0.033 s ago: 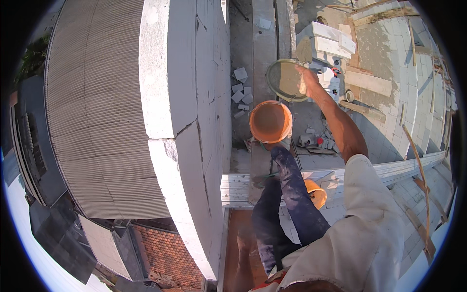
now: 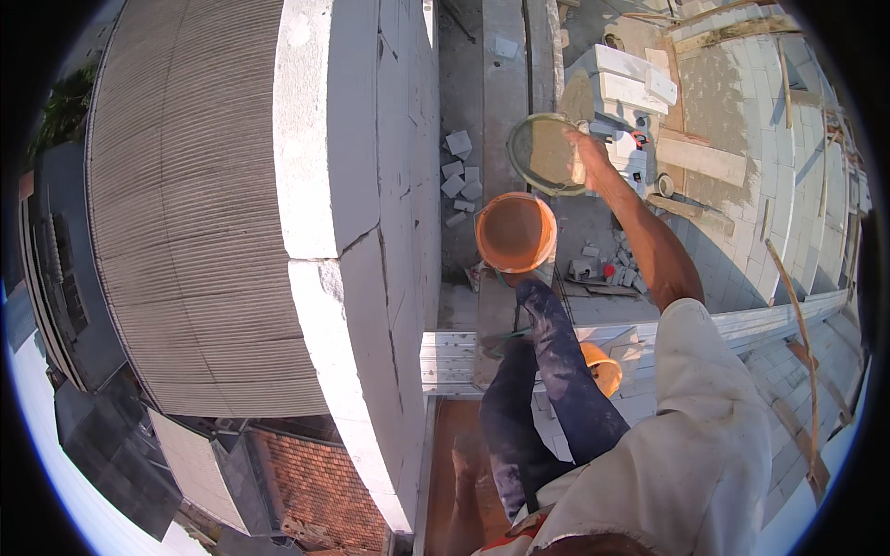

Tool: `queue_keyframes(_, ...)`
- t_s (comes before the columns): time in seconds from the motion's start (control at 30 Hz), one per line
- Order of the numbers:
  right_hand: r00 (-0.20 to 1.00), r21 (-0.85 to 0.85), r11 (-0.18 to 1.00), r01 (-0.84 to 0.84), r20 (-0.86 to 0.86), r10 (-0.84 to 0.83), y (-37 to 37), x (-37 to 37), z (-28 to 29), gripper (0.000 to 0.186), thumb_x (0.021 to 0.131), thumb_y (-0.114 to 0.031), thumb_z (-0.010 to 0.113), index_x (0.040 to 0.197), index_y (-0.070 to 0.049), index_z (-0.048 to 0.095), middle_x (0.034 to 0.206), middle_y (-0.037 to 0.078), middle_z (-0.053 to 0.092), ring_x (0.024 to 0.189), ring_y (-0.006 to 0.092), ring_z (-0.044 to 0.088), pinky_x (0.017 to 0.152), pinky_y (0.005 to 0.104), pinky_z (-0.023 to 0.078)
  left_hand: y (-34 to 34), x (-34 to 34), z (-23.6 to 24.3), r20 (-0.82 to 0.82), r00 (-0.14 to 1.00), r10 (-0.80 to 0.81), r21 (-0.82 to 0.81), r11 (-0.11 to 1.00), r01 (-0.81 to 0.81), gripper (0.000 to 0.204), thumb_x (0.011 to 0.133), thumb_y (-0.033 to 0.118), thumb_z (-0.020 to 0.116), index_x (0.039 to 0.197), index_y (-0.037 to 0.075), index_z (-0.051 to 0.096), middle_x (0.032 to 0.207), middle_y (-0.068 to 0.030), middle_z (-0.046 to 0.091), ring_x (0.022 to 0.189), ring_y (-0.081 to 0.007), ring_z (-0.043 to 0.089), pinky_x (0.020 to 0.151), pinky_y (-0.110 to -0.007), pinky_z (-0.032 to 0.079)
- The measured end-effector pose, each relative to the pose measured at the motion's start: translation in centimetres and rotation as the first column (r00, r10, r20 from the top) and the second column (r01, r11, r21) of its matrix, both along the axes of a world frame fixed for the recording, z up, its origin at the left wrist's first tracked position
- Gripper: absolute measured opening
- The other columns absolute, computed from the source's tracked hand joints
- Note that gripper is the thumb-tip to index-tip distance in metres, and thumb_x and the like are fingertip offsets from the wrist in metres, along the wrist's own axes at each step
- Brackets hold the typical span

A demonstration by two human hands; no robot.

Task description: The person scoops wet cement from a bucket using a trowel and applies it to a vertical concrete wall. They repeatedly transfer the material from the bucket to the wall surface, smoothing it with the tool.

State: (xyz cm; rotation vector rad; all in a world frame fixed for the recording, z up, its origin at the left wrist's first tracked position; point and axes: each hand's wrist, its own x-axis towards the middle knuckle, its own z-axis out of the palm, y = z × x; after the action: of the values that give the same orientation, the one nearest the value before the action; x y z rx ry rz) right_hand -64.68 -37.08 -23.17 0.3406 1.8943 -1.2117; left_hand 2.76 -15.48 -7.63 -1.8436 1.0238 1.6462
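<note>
My right hand grips a pale-handled trowel at the right rim of a dark bucket holding grey mortar; the trowel's grey blade points away from me. Just nearer to me is an orange bucket with murky brown contents, beside my foot and dark-trousered leg. A blurred brown shape low beside my left leg may be my left hand and forearm; its fingers cannot be made out.
A long white block wall runs along my left, above a corrugated roof. Stacked white blocks, broken pieces, a yellow bucket, planks and a long wooden stick lie around the narrow board.
</note>
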Motion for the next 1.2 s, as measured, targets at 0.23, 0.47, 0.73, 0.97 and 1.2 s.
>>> queue_keyframes(0.23,0.998,-0.070,0.997,-0.030,-0.062,0.026,3.3,9.1,15.4,0.034,0.084,-0.035,0.082,0.101,-0.013,0.063,0.079,-0.003,0.053,0.065,0.0099,0.053,0.059,0.0303,0.051,-0.7,-7.6,1.7,-0.288,0.958,-0.011,-0.449,0.885,-0.125,0.034,0.101,0.019,0.064,0.126,-0.003,0.062,0.121,-0.0199,0.068,0.116,-0.0284,0.065,0.099,-0.038,0.051)
queue_keyframes(0.47,0.972,-0.079,0.969,-0.234,0.014,0.236,5.3,22.3,31.7,0.027,0.089,-0.030,0.078,0.101,-0.011,0.063,0.073,-0.002,0.050,0.058,0.0111,0.052,0.054,0.0295,0.050,-0.8,-19.3,4.3,-0.598,0.524,0.607,-0.024,0.640,-0.768,0.078,0.092,0.013,0.078,0.151,-0.009,0.032,0.148,-0.0272,0.050,0.136,-0.0336,0.054,0.112,-0.038,0.047)
queue_keyframes(0.73,0.745,-0.209,0.831,-0.515,0.369,0.555,12.2,36.2,38.6,0.019,0.095,-0.024,0.071,0.105,-0.012,0.059,0.078,-0.002,0.050,0.061,0.0112,0.048,0.061,0.0336,0.052,8.2,-19.1,7.9,-0.521,0.578,0.628,-0.354,0.457,-0.816,0.124,0.070,0.012,0.095,0.156,-0.006,0.008,0.151,-0.0259,0.037,0.139,-0.0362,0.047,0.112,-0.043,0.048)
queue_keyframes(0.97,0.251,-0.319,0.439,-0.840,0.490,0.835,16.3,47.7,44.4,0.015,0.098,-0.022,0.066,0.094,-0.015,0.054,0.068,-0.003,0.047,0.058,0.0120,0.048,0.078,0.0384,0.054,11.7,-18.2,14.5,-0.595,-0.037,0.803,-0.451,-0.371,-0.812,0.109,0.068,0.027,0.098,0.143,-0.007,0.026,0.134,-0.0227,0.051,0.120,-0.0313,0.059,0.105,-0.043,0.048)
queue_keyframes(1.2,-0.324,-0.529,-0.039,-0.848,0.459,0.827,19.5,54.6,49.9,0.019,0.098,-0.014,0.066,0.109,-0.003,0.057,0.086,0.004,0.055,0.073,0.0149,0.056,0.092,0.0413,0.058,13.5,-17.8,17.6,-0.461,-0.413,0.785,-0.635,-0.617,-0.465,0.080,0.089,0.054,0.079,0.127,-0.007,0.043,0.117,-0.0205,0.058,0.106,-0.0301,0.059,0.094,-0.043,0.048)
